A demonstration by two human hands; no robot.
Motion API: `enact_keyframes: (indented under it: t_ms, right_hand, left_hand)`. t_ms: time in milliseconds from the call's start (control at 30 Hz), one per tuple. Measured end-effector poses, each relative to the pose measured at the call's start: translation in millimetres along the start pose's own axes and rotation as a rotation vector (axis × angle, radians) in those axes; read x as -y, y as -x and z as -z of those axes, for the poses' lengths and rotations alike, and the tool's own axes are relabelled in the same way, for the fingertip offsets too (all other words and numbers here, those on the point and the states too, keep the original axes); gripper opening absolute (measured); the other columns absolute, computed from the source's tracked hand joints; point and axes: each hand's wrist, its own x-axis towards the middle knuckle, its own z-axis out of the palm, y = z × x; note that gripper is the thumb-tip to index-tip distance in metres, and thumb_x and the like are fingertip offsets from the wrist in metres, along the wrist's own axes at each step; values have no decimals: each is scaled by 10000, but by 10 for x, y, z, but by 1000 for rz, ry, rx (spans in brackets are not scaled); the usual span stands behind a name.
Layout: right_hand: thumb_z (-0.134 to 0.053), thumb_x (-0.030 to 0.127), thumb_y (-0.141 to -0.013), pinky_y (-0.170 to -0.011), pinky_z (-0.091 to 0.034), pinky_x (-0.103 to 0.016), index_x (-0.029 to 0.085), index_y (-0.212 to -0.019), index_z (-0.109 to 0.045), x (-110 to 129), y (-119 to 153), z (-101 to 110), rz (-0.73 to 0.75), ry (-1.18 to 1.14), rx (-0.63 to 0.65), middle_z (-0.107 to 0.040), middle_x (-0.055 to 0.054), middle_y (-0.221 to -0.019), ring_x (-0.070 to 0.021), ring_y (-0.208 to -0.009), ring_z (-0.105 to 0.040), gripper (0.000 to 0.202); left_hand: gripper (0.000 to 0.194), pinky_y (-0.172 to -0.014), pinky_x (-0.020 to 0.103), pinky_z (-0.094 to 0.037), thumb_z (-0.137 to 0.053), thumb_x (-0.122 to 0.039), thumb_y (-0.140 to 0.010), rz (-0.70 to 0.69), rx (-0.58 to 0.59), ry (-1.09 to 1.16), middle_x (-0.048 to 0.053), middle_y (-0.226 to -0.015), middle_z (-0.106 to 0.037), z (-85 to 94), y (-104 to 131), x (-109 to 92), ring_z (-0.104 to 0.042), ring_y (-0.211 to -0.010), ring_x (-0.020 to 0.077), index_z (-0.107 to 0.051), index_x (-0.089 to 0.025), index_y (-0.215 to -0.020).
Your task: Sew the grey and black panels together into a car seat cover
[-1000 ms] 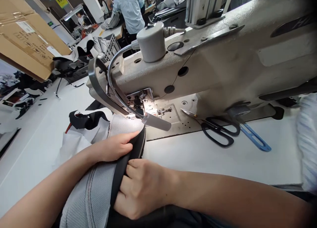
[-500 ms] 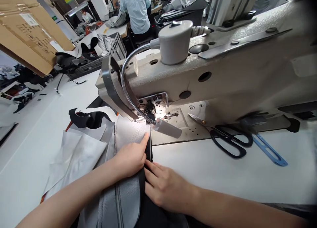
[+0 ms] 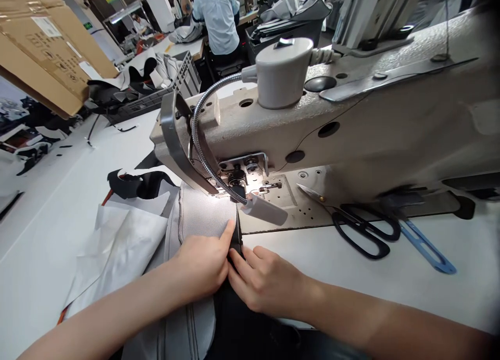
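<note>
Grey ribbed fabric (image 3: 207, 209) lies under the presser area of a sewing machine (image 3: 234, 125), with a strip of black fabric (image 3: 236, 239) along its right edge. My left hand (image 3: 203, 263) is on the grey piece, its index finger stretched along the edge toward the needle area and its other fingers curled at the border. Just to the right, my right hand (image 3: 269, 282) pinches the black fabric, fingertips close to the left hand's. The lamp head (image 3: 265, 209) partly covers the stitching spot. Whitish fabric (image 3: 121, 245) spreads out left of my left forearm.
Black-handled scissors (image 3: 361, 230) rest partly on the machine's bed, beside a blue-handled tool (image 3: 427, 245). Behind stand a grey crate (image 3: 183, 78) of fabric pieces and a cardboard box (image 3: 50, 47). A person in a light blue shirt (image 3: 216, 19) sits farther back.
My left hand has drawn back slightly from the needle area. My right hand's fingers are more bent and sit a little higher along the black edge. The view has shifted slightly.
</note>
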Motion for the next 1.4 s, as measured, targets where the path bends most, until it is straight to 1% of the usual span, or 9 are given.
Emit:
enact_keyframes:
  t_ms: [67,167,567,733,867,967,1100,1300,1400]
  right_hand:
    - [-460,52,-792,-441,-267,-305,92,-851,-646,4,10,21,-10,19,11,-687,-155,-847,-160,-505,-504,199]
    - [-444,59,-801,-443,-229,-313,103,-867,-661,16,44,-7,-59,23,-2,-704,-155,-903,-148,-462,-452,232]
    - [-407,84,-876,-500,-323,-325,128,-1086,-647,-120,-2,-176,-264,64,115,-640,-128,-1190,-155,-551,-490,322]
    - [-410,88,-865,-568,-384,-308,115,-1132,-594,-221,-46,-164,-303,-73,189,-599,-113,-1232,-159,-668,-517,326]
    - [-479,206,-865,-675,-433,-289,135,-991,-598,-368,48,-55,-280,-261,326,-622,-110,-1044,-178,-799,-542,187]
    - [-529,299,-865,-769,-451,-296,151,-955,-587,-496,142,37,-129,-373,406,-612,-76,-997,-190,-889,-543,183]
    - [-547,289,-857,-926,-418,-325,142,-1108,-546,-577,164,74,34,-470,349,-571,-77,-1172,-206,-1083,-497,291]
    - [-499,229,-860,-985,-386,-315,99,-1095,-572,-482,103,10,-46,-468,201,-624,-94,-1125,-201,-1169,-464,278]
    - [-501,239,-842,-963,-399,-357,67,-1142,-567,-382,84,-18,-62,-400,242,-605,-126,-1183,-242,-1188,-449,352]
  left_hand:
    - [700,-627,322,-465,-363,-196,-847,5,28,19,105,-891,-695,-34,46,-23,-664,-792,267,-95,-94,-1485]
    - [688,-611,314,-451,-340,-181,-851,47,41,54,93,-870,-698,-63,19,-36,-664,-768,258,-93,-99,-1488]
    - [525,-618,329,-470,-331,-182,-851,-50,-163,-59,112,-875,-692,4,-296,216,-670,-775,273,-344,-101,-1369]
    - [529,-601,363,-488,-343,-206,-818,-86,-223,-64,106,-810,-682,19,-363,301,-669,-736,294,-390,-99,-1334]
    - [577,-615,384,-495,-403,-270,-789,-110,-260,-4,88,-835,-683,1,-313,305,-666,-774,311,-377,-124,-1347]
    - [548,-637,375,-493,-393,-259,-814,-94,-244,2,76,-852,-685,-25,-256,286,-664,-787,290,-387,-135,-1348]
    - [506,-705,388,-492,-308,-231,-893,-67,-218,-30,99,-925,-679,-91,-110,234,-651,-829,265,-376,-114,-1381]
    - [656,-726,428,-491,-432,-218,-813,-20,-238,-118,121,-960,-636,-350,195,73,-599,-877,294,-304,-135,-1451]
    - [707,-741,420,-493,-411,-184,-798,44,-222,-69,133,-1004,-632,-421,190,102,-595,-917,298,-226,-125,-1477]
